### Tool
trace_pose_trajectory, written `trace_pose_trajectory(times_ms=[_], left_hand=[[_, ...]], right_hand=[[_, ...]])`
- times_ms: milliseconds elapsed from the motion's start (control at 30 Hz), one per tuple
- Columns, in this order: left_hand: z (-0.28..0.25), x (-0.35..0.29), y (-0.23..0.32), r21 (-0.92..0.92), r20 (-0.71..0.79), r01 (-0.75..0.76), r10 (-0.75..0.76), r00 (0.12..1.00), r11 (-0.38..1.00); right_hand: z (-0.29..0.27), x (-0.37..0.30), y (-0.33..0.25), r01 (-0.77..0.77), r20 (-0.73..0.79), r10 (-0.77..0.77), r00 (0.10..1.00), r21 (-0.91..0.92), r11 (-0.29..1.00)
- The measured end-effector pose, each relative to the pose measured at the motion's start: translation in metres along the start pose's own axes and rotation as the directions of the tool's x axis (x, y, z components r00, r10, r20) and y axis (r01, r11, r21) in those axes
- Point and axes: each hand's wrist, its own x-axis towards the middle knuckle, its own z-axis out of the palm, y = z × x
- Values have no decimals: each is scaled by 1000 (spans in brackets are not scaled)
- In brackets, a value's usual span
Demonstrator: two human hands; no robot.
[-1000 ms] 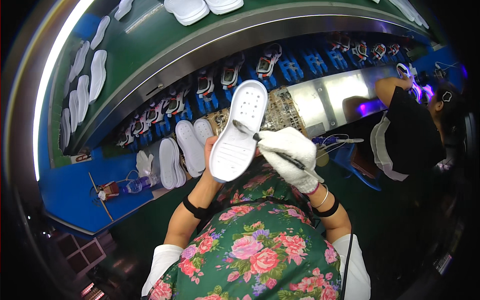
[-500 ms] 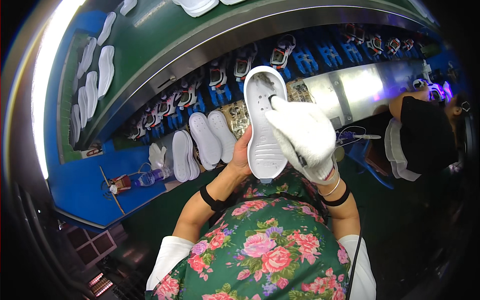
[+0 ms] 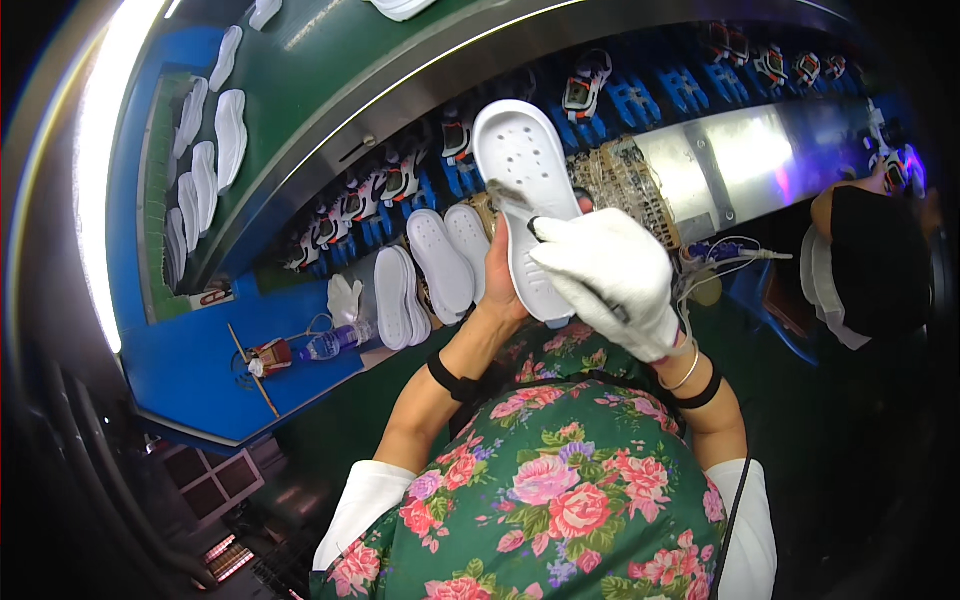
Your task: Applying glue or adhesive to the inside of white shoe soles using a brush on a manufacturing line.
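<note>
A white shoe sole (image 3: 525, 150) with small holes at its toe end is held up in front of me, hollow side facing me. My left hand (image 3: 503, 275) is bare and closed round it from below, the thumb along the left edge and fingertips showing at the right edge. My right hand (image 3: 615, 275), in a white knitted glove, is closed on a brush with a dark handle. The brush's greyish bristles (image 3: 508, 193) touch the sole's left inner edge near the middle. Most of the handle is hidden by the glove.
Several white soles (image 3: 440, 265) lean at the bench's near edge. More soles (image 3: 231, 135) lie on the green belt (image 3: 320, 70). Shoe uppers (image 3: 585, 85) stand on blue holders beyond. A bottle (image 3: 325, 345) lies on the blue table (image 3: 190, 385). Another person (image 3: 880, 260) works at right.
The brush has moved from the inside of the toe down to the left inner edge. The sole is tilted a little more to the left, and the whole view has shifted slightly.
</note>
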Motion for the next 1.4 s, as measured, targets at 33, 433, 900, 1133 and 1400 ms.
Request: trace_pose_trajectory(times_ms=[33, 433, 900, 1133, 1400], left_hand=[[1, 4, 1, -54, 96, -28, 34, 995, 998], [8, 18, 8, -233, 110, -89, 117, 987, 968], [2, 29, 21, -123, 130, -101, 117, 985, 987], [-14, 20, 35, -52, 202, 68, -56, 978, 996], [-14, 27, 44, -47, 373, 157, -129, 919, 986]], right_hand=[[0, -1, 4, -26, 6, 26, 1000, 126, 992], [13, -18, 6, -199, -89, 229, 969, 263, 944], [14, -40, 9, 66, 69, -71, 995, 76, 995], [6, -42, 14, -21, 51, 13, 999, 168, 985], [7, -54, 7, -323, 181, 268, 946, 508, 799]])
